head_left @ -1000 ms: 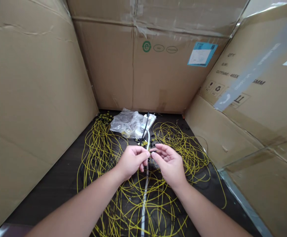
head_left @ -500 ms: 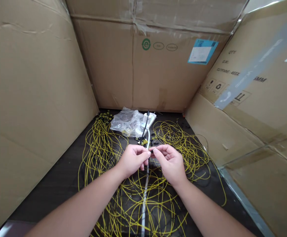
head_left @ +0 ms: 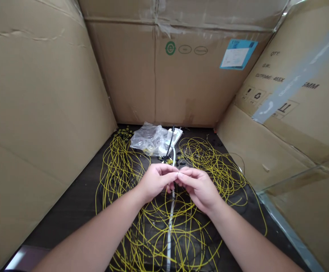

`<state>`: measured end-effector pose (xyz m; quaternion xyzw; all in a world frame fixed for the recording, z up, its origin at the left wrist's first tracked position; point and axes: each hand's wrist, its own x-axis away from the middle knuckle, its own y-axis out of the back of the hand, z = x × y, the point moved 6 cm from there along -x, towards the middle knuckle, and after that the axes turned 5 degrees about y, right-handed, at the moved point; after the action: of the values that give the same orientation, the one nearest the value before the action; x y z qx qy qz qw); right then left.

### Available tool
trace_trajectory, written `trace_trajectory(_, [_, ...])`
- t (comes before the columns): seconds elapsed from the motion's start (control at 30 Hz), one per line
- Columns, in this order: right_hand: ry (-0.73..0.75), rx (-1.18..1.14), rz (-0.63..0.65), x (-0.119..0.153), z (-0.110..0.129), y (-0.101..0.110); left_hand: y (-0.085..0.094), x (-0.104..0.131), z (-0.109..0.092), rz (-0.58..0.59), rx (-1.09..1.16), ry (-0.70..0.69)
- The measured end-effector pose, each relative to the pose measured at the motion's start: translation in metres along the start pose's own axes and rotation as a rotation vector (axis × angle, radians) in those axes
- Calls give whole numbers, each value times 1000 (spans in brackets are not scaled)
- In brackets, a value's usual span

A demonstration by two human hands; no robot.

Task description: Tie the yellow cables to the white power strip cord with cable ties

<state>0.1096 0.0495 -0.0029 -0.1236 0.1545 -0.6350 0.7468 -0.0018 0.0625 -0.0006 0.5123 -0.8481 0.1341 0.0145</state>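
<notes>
Cardboard boxes wall you in: a left box (head_left: 39, 113), a back box (head_left: 133, 75) and a right box (head_left: 308, 128) bearing printed marks and tape. Between them is the dark tabletop (head_left: 76, 204), with yellow wires over much of it: a long bundle (head_left: 119, 162) to your left, a round coil (head_left: 229, 177) to your right, and loose loops between, on your near side.

Your left hand (head_left: 155, 181) and right hand (head_left: 202, 189) meet in the middle, above the wires. On each, thumb and forefinger are pressed together, and the two pairs of tips touch; your fingers hide whatever is between them, so I cannot tell what you pinch.

Past your hands lies a clear plastic bag (head_left: 147, 139). The white cord (head_left: 171, 219) has its long axis running away from you, from the near edge, under your fingers and on toward the bag. It passes slightly left of where your fingertips meet, so your left hand is nearer to it. A black cord (head_left: 170, 143) lies beyond, tilted a little rightward at its far end. Smallest are the yellow bits (head_left: 170, 161), just past your fingertips.
</notes>
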Motion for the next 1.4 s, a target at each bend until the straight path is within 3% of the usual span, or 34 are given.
trace_trajectory(0.1, [-21,15,-2,1,-2,0,-2,1,0,39,-26,13])
trace_trajectory(0.23, [-2,-41,-91,0,0,6,3,0,3,4,14,37])
trace_trajectory(0.47, [111,-341,-372,-7,27,37,10,-2,5,-67,71,47])
trace_trajectory(0.6, [224,-393,-495,-8,37,55,10,-2,5,-69,90,53])
trace_trajectory(0.77, [462,-306,-563,-6,52,65,11,-2,4,-91,123,57])
trace_trajectory(0.97, [1025,226,-775,25,88,53,10,-2,5,-91,127,59])
trace_trajectory(1.07, [1065,598,-660,30,84,31,9,-2,5,-92,105,59])
trace_trajectory(1.2, [946,888,-213,22,52,1,6,-2,4,-55,74,61])
trace_trajectory(1.27, [872,981,-63,20,36,-8,5,-1,3,-43,60,61])
trace_trajectory(1.4, [792,1066,-43,19,30,-10,4,0,2,-47,40,44])
